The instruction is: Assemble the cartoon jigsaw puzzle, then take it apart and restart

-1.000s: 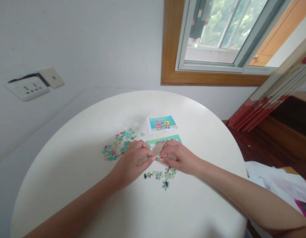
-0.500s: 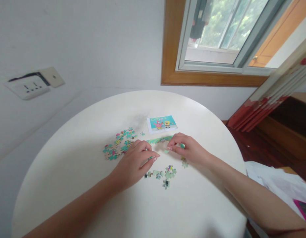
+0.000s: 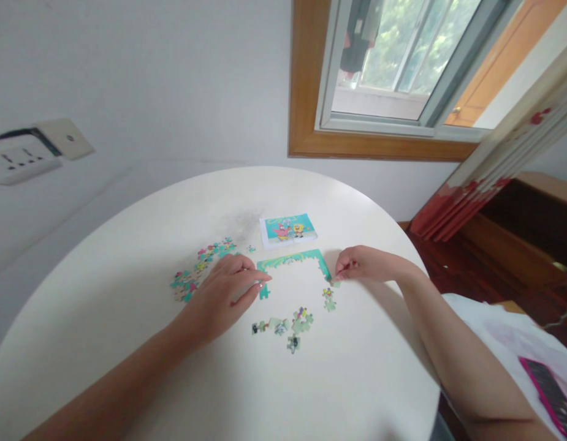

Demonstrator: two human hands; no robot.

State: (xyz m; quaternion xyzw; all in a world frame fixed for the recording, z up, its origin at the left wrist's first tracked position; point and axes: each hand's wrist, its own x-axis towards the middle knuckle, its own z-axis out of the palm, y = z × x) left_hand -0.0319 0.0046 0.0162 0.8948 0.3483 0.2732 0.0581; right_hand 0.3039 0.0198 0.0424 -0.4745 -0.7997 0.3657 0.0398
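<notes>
A partly joined jigsaw border [image 3: 292, 259] in teal and green lies on the table, with a top strip and two short sides. My left hand [image 3: 230, 291] rests at its left side, index finger stretched out and thumb apart below it, touching the edge pieces. At the lower end of the right side, the fingertips of my right hand [image 3: 361, 264] pinch a pale green puzzle piece [image 3: 336, 283]. Just below lie a few joined pieces [image 3: 329, 299] with some yellow. Several pale loose pieces [image 3: 302, 321] are spread nearer to me.
Behind the border lies a picture card [image 3: 290, 230] with cartoon figures. A pile of mixed puzzle pieces [image 3: 186, 282] sits left, partly behind my left hand. The round white table [image 3: 357, 367] meets the wall near a window. A pink-edged phone [image 3: 550, 392] lies on white cloth at right.
My right hand has moved outward to the border's right side, uncovering it. My left hand has shifted to the left side, baring the border's middle. The view has turned slightly right.
</notes>
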